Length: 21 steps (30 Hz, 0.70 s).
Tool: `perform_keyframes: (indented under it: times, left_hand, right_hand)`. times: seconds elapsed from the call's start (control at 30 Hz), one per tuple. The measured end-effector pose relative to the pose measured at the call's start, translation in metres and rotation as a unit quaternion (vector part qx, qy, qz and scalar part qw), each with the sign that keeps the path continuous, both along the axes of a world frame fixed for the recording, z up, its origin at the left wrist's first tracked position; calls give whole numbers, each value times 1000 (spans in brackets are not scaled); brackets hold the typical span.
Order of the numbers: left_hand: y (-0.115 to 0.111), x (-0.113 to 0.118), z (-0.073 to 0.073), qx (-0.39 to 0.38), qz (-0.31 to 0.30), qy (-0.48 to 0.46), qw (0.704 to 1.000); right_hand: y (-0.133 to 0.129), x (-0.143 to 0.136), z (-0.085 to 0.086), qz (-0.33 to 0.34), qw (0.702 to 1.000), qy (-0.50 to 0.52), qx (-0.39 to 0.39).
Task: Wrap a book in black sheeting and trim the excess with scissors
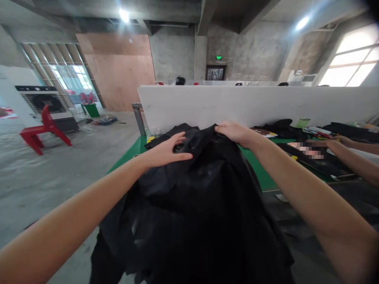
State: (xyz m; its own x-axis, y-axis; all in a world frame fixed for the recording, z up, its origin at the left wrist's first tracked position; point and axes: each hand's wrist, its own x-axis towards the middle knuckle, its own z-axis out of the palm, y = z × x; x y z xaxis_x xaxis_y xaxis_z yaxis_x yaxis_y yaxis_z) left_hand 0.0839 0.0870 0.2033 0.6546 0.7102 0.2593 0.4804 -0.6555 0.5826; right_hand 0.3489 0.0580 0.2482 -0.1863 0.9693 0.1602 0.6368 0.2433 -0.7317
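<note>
A large black garment (192, 205) hangs in loose folds over the near edge of a green-topped table (126, 156); its exact cut cannot be made out. My right hand (232, 132) pinches the upper edge of the cloth and lifts it a little. To the left, my left hand (168, 152) lies against the fabric with thumb and fingers spread apart. More dark cloth (185, 128) is bunched on the table just beyond both hands.
A white partition (251, 104) runs along the table's far side. At right, a co-worker's hands (331, 144) work over dark cloth pieces. A green clip-like card (303, 123) stands behind. On the floor at left are a red chair (45, 130) and an air cooler (45, 103).
</note>
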Motion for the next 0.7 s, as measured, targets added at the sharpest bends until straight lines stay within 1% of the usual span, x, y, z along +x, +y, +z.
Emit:
perform_keyframes:
  times: [0.03, 0.07, 0.1, 0.17, 0.23, 0.3, 0.33, 0.43, 0.53, 0.6, 0.67, 0.7]
  left_hand:
    - [-3, 17, 2, 7, -22, -28, 999]
    - [-4, 29, 4, 27, -29, -52, 998]
    - [-3, 38, 7, 31, -36, -61, 997]
    - [1, 44, 13, 27, -40, -65, 997]
    - [8, 36, 20, 9, -30, -68, 997]
    - [14, 22, 25, -15, 4, -88, 996]
    - [17, 15, 27, -30, 22, -105, 994]
    - [25, -8, 33, -71, 69, -153, 983]
    - [35, -28, 36, -80, 101, -170, 977]
    - [39, -38, 35, -76, 115, -151, 979]
    - [36, -43, 27, -68, 104, -72, 990]
    - [31, -42, 19, -69, 85, -17, 994]
  right_hand:
    - [-1, -9, 1, 15, 1000, 1, -14]
    - [-2, -15, 2, 32, 999, -1, -28]
    - [-4, -19, 4, 51, 998, -13, -37]
    - [-8, -19, 7, 80, 994, -70, -28]
    - [-8, -7, 8, 83, 982, -169, 13]
    - [-5, 11, 4, 54, 964, -257, 51]
    - [-3, 22, 1, 39, 956, -285, 58]
    - [3, 57, -13, 11, 946, -322, 45]
    - [6, 90, -29, -22, 938, -344, 15]
    - [6, 113, -37, -68, 933, -353, 0]
    - [2, 135, -43, -131, 927, -352, -8]
    - [-2, 145, -45, -169, 922, -348, -5]
